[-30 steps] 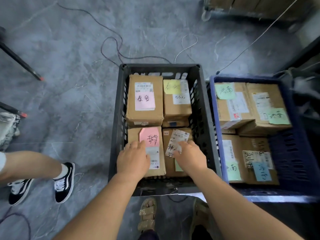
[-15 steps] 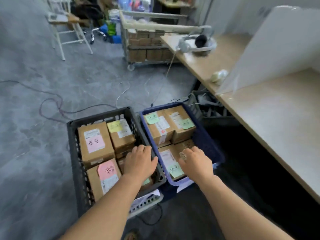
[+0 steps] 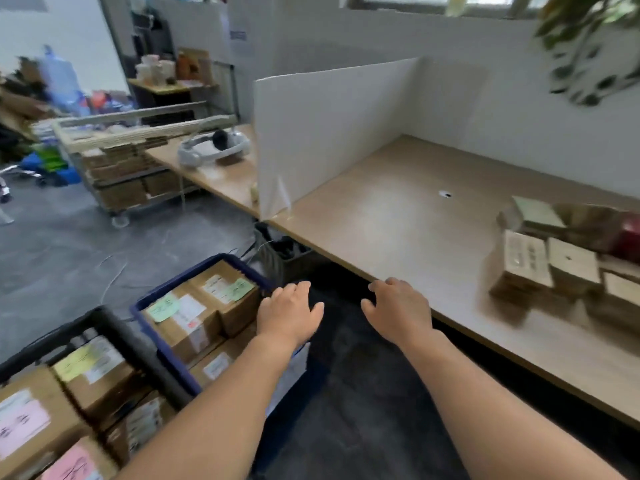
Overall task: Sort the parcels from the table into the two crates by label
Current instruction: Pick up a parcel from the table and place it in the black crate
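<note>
A black crate (image 3: 114,332) at the lower left holds cardboard parcels with pink and yellow notes. Beside it a blue crate (image 3: 221,260) holds parcels with green notes. Several more cardboard parcels (image 3: 540,268) are heaped at the right end of the wooden table (image 3: 398,223). My left hand (image 3: 289,313) hovers, fingers relaxed and empty, over the blue crate's right edge. My right hand (image 3: 398,308) is held out empty just before the table's front edge, well left of the heap.
A white divider board (image 3: 325,129) stands on the table. A headset (image 3: 214,148) lies on the table beyond it. A wheeled cart (image 3: 124,168) of boxes stands on the grey floor at the left. A dark bin (image 3: 284,258) sits under the table.
The view has swung up and right from the crates to the table. Both hands have left the parcels in the crates and moved right toward the table edge.
</note>
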The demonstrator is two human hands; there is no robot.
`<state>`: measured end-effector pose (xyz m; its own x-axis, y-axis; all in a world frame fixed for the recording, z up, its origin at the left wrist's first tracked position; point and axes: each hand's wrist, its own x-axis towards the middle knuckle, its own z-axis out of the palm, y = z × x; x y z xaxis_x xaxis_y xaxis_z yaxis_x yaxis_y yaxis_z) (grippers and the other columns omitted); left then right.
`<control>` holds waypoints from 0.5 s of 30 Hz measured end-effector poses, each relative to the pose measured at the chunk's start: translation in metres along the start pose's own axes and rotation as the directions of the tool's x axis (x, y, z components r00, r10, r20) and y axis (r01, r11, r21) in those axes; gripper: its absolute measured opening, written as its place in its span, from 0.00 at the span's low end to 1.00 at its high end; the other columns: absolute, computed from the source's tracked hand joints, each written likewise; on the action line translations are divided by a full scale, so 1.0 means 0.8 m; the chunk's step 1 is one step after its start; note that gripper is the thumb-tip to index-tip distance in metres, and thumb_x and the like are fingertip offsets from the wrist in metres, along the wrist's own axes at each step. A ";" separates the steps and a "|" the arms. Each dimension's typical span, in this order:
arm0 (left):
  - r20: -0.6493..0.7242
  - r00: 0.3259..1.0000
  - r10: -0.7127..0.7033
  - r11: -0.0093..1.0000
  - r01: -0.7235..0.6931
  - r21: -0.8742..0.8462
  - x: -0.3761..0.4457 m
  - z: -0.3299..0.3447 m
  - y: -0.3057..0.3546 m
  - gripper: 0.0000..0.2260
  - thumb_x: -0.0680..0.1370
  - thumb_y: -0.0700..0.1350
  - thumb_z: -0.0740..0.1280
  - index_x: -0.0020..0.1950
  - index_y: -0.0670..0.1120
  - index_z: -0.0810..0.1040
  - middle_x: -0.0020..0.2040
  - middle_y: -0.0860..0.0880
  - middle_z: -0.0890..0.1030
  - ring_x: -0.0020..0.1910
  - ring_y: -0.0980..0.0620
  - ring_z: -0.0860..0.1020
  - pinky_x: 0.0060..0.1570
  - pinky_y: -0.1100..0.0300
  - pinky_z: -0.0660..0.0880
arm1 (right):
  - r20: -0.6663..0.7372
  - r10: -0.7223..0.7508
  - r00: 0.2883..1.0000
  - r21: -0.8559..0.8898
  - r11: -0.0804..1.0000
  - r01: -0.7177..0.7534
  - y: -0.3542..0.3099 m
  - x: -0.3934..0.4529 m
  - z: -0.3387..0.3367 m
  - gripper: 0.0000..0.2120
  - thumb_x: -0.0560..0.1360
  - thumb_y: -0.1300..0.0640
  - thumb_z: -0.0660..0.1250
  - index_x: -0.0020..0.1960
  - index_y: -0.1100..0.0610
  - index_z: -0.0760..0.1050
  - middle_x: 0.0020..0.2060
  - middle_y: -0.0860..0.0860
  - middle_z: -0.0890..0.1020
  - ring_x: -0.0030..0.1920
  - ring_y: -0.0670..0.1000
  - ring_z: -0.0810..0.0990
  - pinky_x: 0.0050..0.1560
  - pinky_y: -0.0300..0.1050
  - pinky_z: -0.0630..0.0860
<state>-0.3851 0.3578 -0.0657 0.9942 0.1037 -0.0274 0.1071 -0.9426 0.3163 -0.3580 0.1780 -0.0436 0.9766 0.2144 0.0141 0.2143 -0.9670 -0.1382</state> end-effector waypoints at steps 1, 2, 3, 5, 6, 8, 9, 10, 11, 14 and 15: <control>0.003 1.000 0.028 1.000 -0.028 0.006 0.006 0.004 0.023 0.24 0.80 0.58 0.56 0.73 0.49 0.64 0.68 0.48 0.72 0.67 0.46 0.70 0.62 0.51 0.69 | -0.008 0.024 1.000 -0.003 1.000 -0.024 0.021 -0.001 -0.005 0.19 0.81 0.46 0.57 0.67 0.53 0.73 0.58 0.52 0.77 0.59 0.55 0.75 0.54 0.49 0.73; 0.003 0.998 0.056 0.998 -0.056 0.015 0.011 0.008 0.046 0.24 0.80 0.58 0.56 0.73 0.49 0.64 0.68 0.48 0.72 0.66 0.46 0.70 0.62 0.51 0.69 | -0.014 0.047 0.999 -0.009 0.999 -0.048 0.042 -0.003 -0.009 0.19 0.81 0.46 0.56 0.67 0.53 0.73 0.58 0.52 0.77 0.58 0.55 0.75 0.53 0.49 0.73; 0.005 0.997 0.081 0.996 -0.081 0.023 0.016 0.012 0.068 0.24 0.80 0.58 0.56 0.73 0.49 0.64 0.67 0.48 0.73 0.66 0.46 0.70 0.61 0.51 0.69 | -0.018 0.072 0.997 -0.015 0.997 -0.072 0.062 -0.005 -0.012 0.19 0.81 0.46 0.56 0.67 0.53 0.73 0.58 0.52 0.77 0.59 0.55 0.75 0.54 0.48 0.73; 0.008 0.993 0.122 0.992 -0.122 0.034 0.024 0.020 0.113 0.23 0.80 0.58 0.57 0.72 0.48 0.65 0.67 0.47 0.73 0.66 0.45 0.70 0.60 0.51 0.69 | -0.028 0.119 0.993 -0.018 0.993 -0.119 0.104 -0.010 -0.019 0.19 0.81 0.47 0.56 0.68 0.53 0.72 0.60 0.53 0.77 0.60 0.55 0.74 0.56 0.49 0.72; 0.008 0.990 0.139 0.990 -0.139 0.038 0.028 0.025 0.136 0.23 0.80 0.58 0.57 0.72 0.48 0.65 0.67 0.47 0.73 0.66 0.45 0.70 0.60 0.51 0.69 | -0.037 0.138 0.990 -0.019 0.990 -0.138 0.124 -0.013 -0.023 0.19 0.81 0.47 0.56 0.68 0.53 0.72 0.61 0.53 0.77 0.61 0.55 0.74 0.56 0.49 0.72; 0.003 0.985 0.175 0.984 -0.175 0.045 0.033 0.036 0.179 0.24 0.80 0.58 0.57 0.72 0.48 0.65 0.67 0.47 0.73 0.66 0.46 0.70 0.60 0.52 0.69 | -0.058 0.170 0.984 -0.029 0.985 -0.172 0.165 -0.019 -0.030 0.19 0.80 0.47 0.57 0.68 0.53 0.72 0.61 0.53 0.77 0.61 0.55 0.74 0.55 0.48 0.72; -0.002 0.981 0.193 0.980 -0.193 0.047 0.035 0.042 0.201 0.24 0.80 0.58 0.57 0.73 0.48 0.65 0.68 0.47 0.73 0.67 0.46 0.70 0.60 0.53 0.69 | -0.065 0.186 0.981 -0.036 0.981 -0.188 0.185 -0.022 -0.034 0.19 0.80 0.47 0.57 0.68 0.53 0.72 0.62 0.53 0.77 0.62 0.55 0.74 0.55 0.48 0.72; -0.009 0.977 0.211 0.977 -0.210 0.045 0.037 0.049 0.221 0.24 0.80 0.57 0.57 0.73 0.48 0.64 0.68 0.47 0.73 0.67 0.47 0.70 0.60 0.53 0.69 | -0.071 0.199 0.977 -0.044 0.978 -0.203 0.205 -0.026 -0.039 0.20 0.80 0.47 0.57 0.68 0.53 0.72 0.62 0.53 0.77 0.62 0.55 0.74 0.55 0.48 0.72; -0.013 0.973 0.229 0.973 -0.228 0.041 0.039 0.056 0.242 0.24 0.80 0.57 0.57 0.73 0.48 0.64 0.68 0.47 0.73 0.66 0.47 0.70 0.60 0.54 0.69 | -0.078 0.213 0.974 -0.052 0.975 -0.217 0.225 -0.030 -0.043 0.20 0.80 0.47 0.57 0.68 0.53 0.72 0.61 0.53 0.77 0.61 0.55 0.74 0.56 0.48 0.72; -0.006 0.960 0.281 0.959 -0.281 0.023 0.040 0.074 0.300 0.24 0.80 0.57 0.57 0.73 0.48 0.63 0.68 0.48 0.72 0.67 0.47 0.70 0.61 0.53 0.69 | -0.108 0.263 0.959 -0.061 0.961 -0.271 0.279 -0.044 -0.056 0.19 0.80 0.47 0.56 0.67 0.53 0.73 0.59 0.53 0.77 0.60 0.55 0.75 0.56 0.49 0.72; 0.003 0.954 0.299 0.954 -0.299 0.024 0.039 0.079 0.318 0.24 0.80 0.57 0.56 0.74 0.48 0.63 0.69 0.48 0.72 0.67 0.47 0.70 0.61 0.52 0.69 | -0.113 0.281 0.953 -0.061 0.956 -0.289 0.296 -0.049 -0.059 0.19 0.80 0.47 0.56 0.67 0.53 0.73 0.59 0.53 0.77 0.60 0.55 0.75 0.57 0.49 0.72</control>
<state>-0.3263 0.1015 -0.0462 0.9808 -0.1836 0.0652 -0.1947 -0.9377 0.2876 -0.3449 -0.0663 -0.0300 0.9928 -0.0825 0.0866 -0.0760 -0.9942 -0.0757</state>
